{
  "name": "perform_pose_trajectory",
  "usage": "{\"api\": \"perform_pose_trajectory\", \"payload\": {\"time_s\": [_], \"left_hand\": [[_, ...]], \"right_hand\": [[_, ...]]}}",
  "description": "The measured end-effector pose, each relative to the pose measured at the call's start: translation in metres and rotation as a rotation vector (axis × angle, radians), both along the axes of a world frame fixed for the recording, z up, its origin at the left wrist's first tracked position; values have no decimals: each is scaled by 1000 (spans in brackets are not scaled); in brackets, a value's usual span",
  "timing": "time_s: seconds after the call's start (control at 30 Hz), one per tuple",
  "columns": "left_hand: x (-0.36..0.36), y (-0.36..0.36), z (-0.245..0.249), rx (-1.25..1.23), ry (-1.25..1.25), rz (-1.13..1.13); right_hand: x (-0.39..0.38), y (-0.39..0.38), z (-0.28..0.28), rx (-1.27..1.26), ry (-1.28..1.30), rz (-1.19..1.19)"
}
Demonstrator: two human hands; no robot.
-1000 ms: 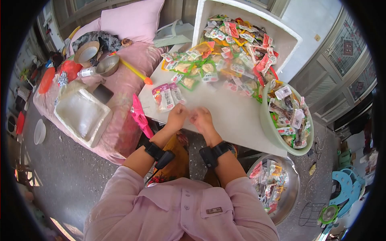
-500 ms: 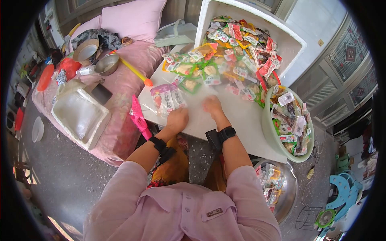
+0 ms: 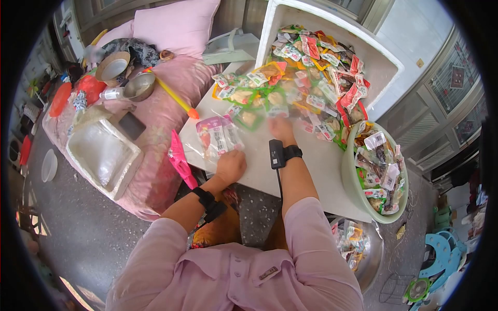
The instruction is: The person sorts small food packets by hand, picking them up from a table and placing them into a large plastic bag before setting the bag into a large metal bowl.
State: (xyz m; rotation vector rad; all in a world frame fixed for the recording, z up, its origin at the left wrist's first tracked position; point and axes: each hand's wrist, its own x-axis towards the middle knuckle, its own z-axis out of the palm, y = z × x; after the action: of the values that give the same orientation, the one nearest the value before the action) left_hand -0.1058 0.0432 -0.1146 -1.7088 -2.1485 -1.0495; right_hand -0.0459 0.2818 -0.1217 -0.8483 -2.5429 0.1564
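On the white table (image 3: 259,179), my left hand (image 3: 231,165) is closed on the near edge of a clear plastic bag (image 3: 220,136) with pink and white print. My right hand (image 3: 280,128) reaches forward to the near side of a spread of small sealed food packets (image 3: 241,97). Its fingers are blurred and partly hidden, so whether they grip a packet does not show. A green-edged packet (image 3: 250,119) lies between the bag and this hand. Beyond, more packets spill from a white foam box (image 3: 384,54) tipped toward me.
A pale green tub (image 3: 348,173) full of packets stands at the table's right edge. Below it is a metal basin (image 3: 371,259) with more packets. To the left, a pink-covered bed (image 3: 155,171) holds a foam tray (image 3: 136,158), pans and a yellow stick (image 3: 174,93). Pink plastic (image 3: 180,160) hangs by the table.
My right hand has moved forward from the bare tabletop to the packets. My left hand stays at the bag's edge. The view has shifted slightly.
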Motion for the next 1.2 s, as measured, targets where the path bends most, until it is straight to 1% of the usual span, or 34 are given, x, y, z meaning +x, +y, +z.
{"api": "perform_pose_trajectory", "payload": {"time_s": [0.03,0.07,0.23,0.3,0.33,0.43,0.5,0.53,0.63,0.67,0.77,0.87,0.97,1.07,1.17,1.2], "left_hand": [[0,0,0,9,4,-4],[0,-1,1,11,4,-7],[0,0,0,-26,-4,-18],[-1,0,-1,-4,7,-23],[-1,0,-1,8,12,-25],[0,-1,3,3,25,-24],[0,-1,3,14,19,-23],[0,-1,2,19,16,-22],[0,0,-3,17,2,-13],[1,1,-3,1,1,-15],[9,1,-2,-46,-14,-25],[26,3,2,-100,-22,-43],[44,9,-2,-155,-34,-72],[57,14,3,-175,-90,-59],[62,21,5,-164,-177,-33],[62,25,1,-139,-204,-39]], "right_hand": [[-5,3,-2,-124,110,-27],[-9,4,-4,-314,267,-57],[-28,21,-25,-1212,1118,-220],[-25,22,-23,-1430,1356,-235],[-21,20,-18,-1465,1402,-185],[1,4,0,-1481,1434,1],[22,-11,9,-1470,1446,45],[34,-19,11,-1458,1455,39],[65,-41,18,-1435,1563,-117],[78,-50,23,-1415,1533,-165],[114,-57,13,-1380,1484,-153],[143,-58,7,-1557,1480,-138],[156,-60,5,-1645,1288,-134],[154,-70,10,-1444,1224,-119],[161,-85,24,-1435,1404,-4],[167,-92,31,-1462,1413,25]]}}
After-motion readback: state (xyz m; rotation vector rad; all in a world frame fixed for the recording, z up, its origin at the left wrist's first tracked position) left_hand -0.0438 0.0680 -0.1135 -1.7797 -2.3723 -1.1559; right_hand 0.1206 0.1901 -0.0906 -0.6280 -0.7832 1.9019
